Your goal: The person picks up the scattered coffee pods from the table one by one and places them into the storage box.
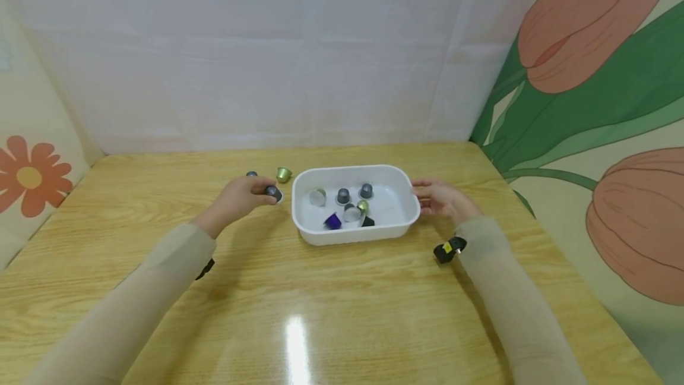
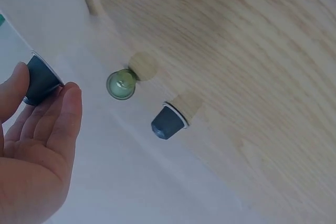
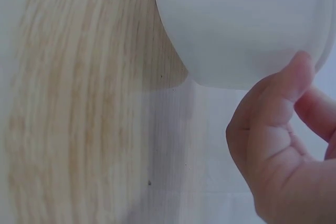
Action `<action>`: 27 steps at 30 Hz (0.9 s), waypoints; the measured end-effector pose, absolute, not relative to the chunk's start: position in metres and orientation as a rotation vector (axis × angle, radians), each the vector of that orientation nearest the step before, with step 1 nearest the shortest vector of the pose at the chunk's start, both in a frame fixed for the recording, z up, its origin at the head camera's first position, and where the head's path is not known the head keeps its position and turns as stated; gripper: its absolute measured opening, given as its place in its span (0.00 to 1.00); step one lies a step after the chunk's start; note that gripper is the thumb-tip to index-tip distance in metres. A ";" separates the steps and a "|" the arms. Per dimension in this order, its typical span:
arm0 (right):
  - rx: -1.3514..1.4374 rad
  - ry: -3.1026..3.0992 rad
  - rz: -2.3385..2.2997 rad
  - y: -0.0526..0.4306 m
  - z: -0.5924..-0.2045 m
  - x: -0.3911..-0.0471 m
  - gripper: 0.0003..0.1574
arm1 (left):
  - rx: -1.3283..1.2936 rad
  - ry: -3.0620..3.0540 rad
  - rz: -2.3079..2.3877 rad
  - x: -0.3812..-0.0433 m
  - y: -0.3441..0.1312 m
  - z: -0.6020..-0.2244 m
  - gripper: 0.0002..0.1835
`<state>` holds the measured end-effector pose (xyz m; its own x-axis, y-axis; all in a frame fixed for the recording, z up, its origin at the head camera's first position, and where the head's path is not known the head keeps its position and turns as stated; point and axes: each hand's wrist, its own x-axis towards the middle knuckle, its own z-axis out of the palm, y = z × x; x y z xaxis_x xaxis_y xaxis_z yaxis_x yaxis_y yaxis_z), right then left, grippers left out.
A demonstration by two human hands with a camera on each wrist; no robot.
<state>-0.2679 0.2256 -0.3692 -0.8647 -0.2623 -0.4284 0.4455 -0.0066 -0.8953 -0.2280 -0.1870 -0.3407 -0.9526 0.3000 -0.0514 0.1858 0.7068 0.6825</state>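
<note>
My left hand (image 1: 240, 199) pinches a dark coffee capsule (image 1: 274, 193) between thumb and fingers, just off the left end of a white plastic container (image 1: 358, 235). In the left wrist view, that dark capsule is tilted at the fingertips. A green capsule (image 1: 284, 175) and another dark capsule (image 2: 169, 121) lie on the table beyond this hand. My right hand (image 1: 446, 199) holds the container's right end, its bent fingers against the outer wall near the rim. Inside the container lie several capsules, among them a purple capsule (image 1: 333, 221), dark ones and a green one (image 1: 363, 207).
The wooden table (image 1: 363, 302) carries the container and the loose capsules. A white sheet (image 1: 267, 64) hangs along its back edge. Flower-printed panels (image 1: 614, 135) flank it on both sides.
</note>
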 end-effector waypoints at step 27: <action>0.208 1.806 -1.911 0.226 -0.373 -0.270 0.23 | 0.457 2.697 1.131 -0.219 -0.163 -0.328 0.27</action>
<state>-0.2699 0.2263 -0.3733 -0.8641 -0.2485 -0.4376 0.4509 0.0038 -0.8926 -0.2187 -0.1625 -0.3280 -0.9363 0.3481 -0.0476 0.2101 0.6634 0.7182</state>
